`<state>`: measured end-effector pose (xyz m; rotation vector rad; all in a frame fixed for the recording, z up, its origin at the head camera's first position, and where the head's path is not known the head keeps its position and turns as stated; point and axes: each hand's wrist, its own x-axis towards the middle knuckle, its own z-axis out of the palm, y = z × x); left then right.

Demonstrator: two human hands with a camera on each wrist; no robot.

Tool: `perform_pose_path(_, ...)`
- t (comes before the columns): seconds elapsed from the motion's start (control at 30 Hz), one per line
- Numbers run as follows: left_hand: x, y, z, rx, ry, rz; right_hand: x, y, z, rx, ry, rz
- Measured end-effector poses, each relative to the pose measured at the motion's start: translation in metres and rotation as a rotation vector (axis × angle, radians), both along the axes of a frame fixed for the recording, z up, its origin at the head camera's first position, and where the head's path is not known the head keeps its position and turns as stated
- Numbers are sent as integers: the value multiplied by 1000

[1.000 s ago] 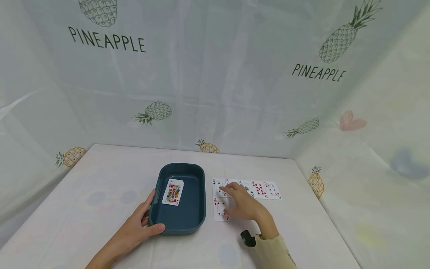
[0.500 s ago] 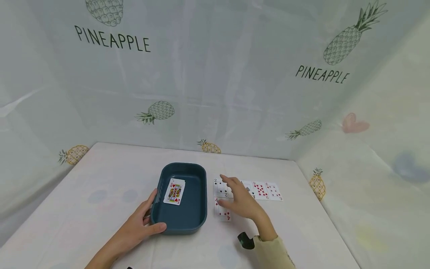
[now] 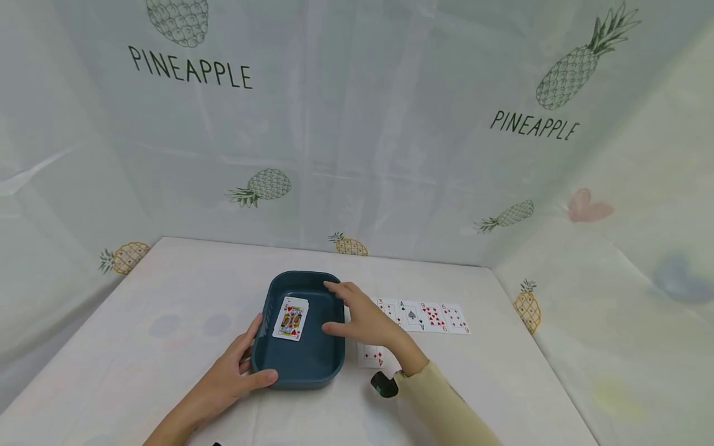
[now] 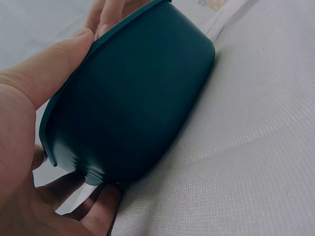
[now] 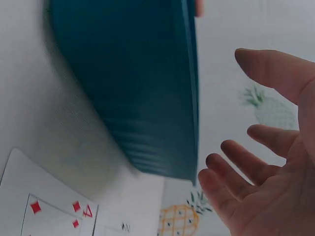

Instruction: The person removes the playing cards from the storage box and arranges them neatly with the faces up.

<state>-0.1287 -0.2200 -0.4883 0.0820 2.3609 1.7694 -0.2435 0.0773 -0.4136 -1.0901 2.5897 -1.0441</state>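
Observation:
My left hand (image 3: 234, 365) grips the left side of a dark teal plastic tray (image 3: 307, 371), thumb on the near rim corner; in the left wrist view its fingers are bent against the outer wall. A small stack of playing cards (image 3: 290, 319), a red-heart face card on top, lies inside. My right hand (image 3: 362, 319) hovers over the tray's right rim, fingers spread and nothing held. Right of the tray, a four of diamonds (image 3: 370, 355) lies partly covered by that hand, which also hides the row's left end.
Face up in the row lie a red three (image 3: 388, 308), an ace of spades (image 3: 411, 314), a nine of hearts (image 3: 432, 317) and a six of diamonds (image 3: 455, 318). White cloth (image 3: 195, 291) covers the table; pineapple-print curtains (image 3: 385, 155) hang behind and beside it.
My right hand has lifted from the cards at the row's left end and moved left over the tray, its fingers spreading. The left hand keeps its grip on the tray.

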Motion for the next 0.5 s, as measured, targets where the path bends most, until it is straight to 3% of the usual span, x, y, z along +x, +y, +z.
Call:
perform_pose_path(0.33, 0, 2, 0, -50, -17, 17, -14, -37, -13, 129, 63, 110)
perform_pose_path(0.5, 0, 1, -1, -41, -14, 14, -20, -51, -24, 221, 132, 114)
